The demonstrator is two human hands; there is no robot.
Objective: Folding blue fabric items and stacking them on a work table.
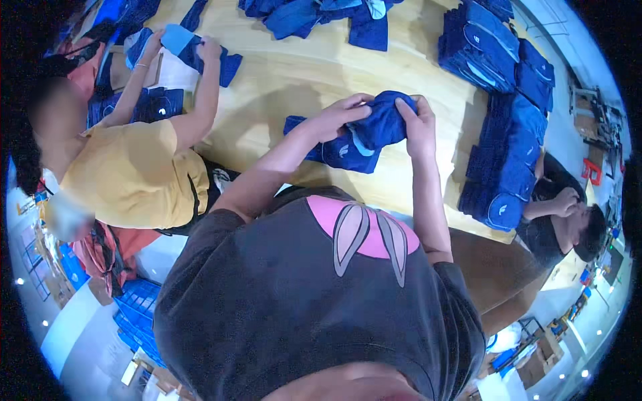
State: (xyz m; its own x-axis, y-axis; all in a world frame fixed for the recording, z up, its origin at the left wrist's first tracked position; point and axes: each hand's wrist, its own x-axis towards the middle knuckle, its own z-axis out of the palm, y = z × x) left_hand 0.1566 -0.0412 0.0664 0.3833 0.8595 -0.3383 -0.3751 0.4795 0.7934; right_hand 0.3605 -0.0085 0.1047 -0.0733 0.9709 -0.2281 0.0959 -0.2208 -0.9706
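A dark blue garment (386, 120), perhaps denim, is bunched up between my two hands, its upper part lifted off the table. My left hand (340, 119) has its fingers closed on the left edge of the lifted part. On the other side, my right hand (418, 127) pinches the fabric, thumb on top. The lower part of the garment lies folded on the table just below my hands, with a small white mark and a lighter blue strip showing. Whether it is trousers or shorts, I cannot tell.
Neat stacks of folded blue garments (503, 160) stand on the wooden table (281, 80) at right. Loose blue garments (301, 17) lie at the far edge. A co-worker in a yellow top (140, 164) handles cloth at left; another person (552, 214) is at right.
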